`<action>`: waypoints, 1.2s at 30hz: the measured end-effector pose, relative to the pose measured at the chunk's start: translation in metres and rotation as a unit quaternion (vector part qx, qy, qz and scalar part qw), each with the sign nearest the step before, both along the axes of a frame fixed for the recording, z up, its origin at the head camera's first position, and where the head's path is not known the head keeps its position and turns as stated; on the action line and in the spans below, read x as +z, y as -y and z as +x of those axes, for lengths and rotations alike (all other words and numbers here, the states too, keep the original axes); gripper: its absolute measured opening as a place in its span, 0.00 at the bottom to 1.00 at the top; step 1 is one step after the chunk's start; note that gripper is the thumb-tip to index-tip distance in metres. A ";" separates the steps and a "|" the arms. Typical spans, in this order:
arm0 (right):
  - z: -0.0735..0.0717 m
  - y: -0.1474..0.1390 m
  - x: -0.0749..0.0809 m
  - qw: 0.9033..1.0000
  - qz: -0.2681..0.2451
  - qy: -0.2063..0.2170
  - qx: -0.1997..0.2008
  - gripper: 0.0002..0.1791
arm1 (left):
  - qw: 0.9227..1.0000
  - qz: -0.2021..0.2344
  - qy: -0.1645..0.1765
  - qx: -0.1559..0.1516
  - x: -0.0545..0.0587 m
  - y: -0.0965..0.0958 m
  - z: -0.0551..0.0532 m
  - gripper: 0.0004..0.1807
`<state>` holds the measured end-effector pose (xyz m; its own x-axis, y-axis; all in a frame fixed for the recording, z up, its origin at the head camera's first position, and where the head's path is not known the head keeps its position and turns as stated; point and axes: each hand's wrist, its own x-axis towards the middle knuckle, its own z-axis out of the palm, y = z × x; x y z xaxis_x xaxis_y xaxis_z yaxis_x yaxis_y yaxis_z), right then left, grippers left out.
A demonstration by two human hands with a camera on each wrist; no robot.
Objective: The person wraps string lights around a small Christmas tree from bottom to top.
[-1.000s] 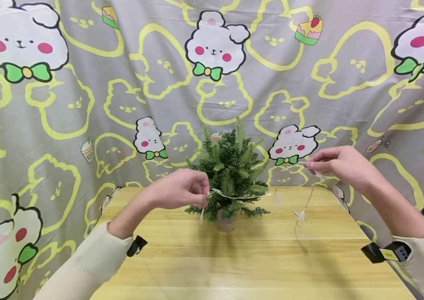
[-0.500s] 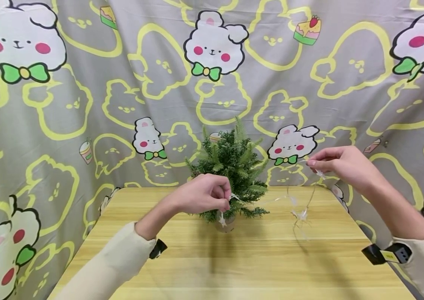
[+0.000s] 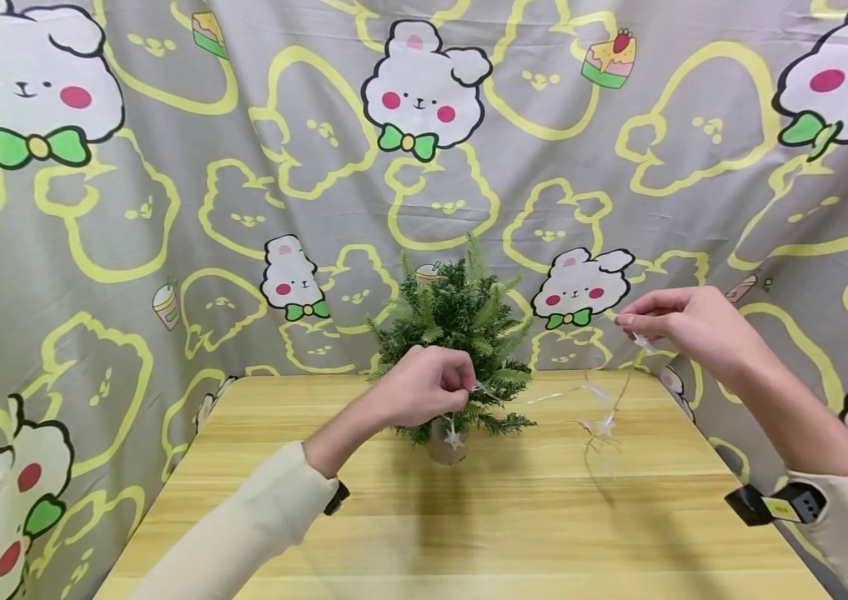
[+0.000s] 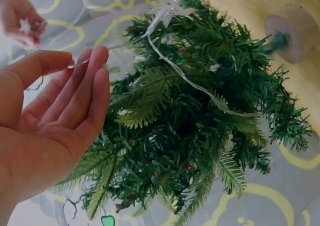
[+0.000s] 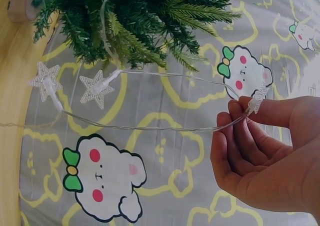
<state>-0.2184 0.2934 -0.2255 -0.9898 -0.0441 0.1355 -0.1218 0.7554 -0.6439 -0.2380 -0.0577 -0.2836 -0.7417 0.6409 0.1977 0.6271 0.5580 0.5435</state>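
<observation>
A small artificial Christmas tree point(image 3: 469, 325) stands on a round wooden base point(image 3: 448, 454). A clear-wired string of star lights point(image 5: 145, 128) runs from one hand to the other. My left hand point(image 3: 427, 385), in front of the tree, pinches the wire between thumb and fingers. From it dangles one clear star point(image 3: 454, 435). In the left wrist view, wire lies over the branches below a star point(image 4: 169, 10). My right hand point(image 3: 701, 329), raised right of the tree, pinches the string at another star point(image 5: 257, 97). Two more stars hang below it in the right wrist view.
The tree is on a light wooden table point(image 3: 363, 533). A grey curtain point(image 3: 333, 175) printed with white bunnies and yellow outlines hangs behind and at the sides. A black wrist camera point(image 3: 776, 505) is on the right forearm.
My left hand has moved right across the front of the tree, carrying its part of the light string. My right hand has stayed almost in place, still pinching the string.
</observation>
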 end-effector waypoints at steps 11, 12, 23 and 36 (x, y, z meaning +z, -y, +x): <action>-0.003 0.001 -0.004 1.000 -0.006 0.004 0.000 0.25 | 0.999 -0.003 0.012 0.032 -0.005 -0.007 -0.003 0.08; -0.003 0.001 -0.004 1.000 -0.003 0.004 0.000 0.25 | 0.999 -0.005 0.012 0.034 -0.005 -0.007 -0.004 0.09; -0.004 0.002 -0.005 1.000 0.008 0.000 -0.002 0.25 | 0.998 -0.044 0.002 0.040 0.000 0.000 -0.003 0.13; -0.001 0.003 -0.001 1.000 0.006 -0.005 -0.005 0.25 | 0.994 -0.091 0.057 0.020 -0.001 -0.002 -0.006 0.14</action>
<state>-0.2197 0.2905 -0.2268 -0.9888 -0.0350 0.1450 -0.1200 0.7640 -0.6340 -0.2441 -0.0553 -0.2848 -0.7788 0.6272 -0.0049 0.5420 0.6769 0.4981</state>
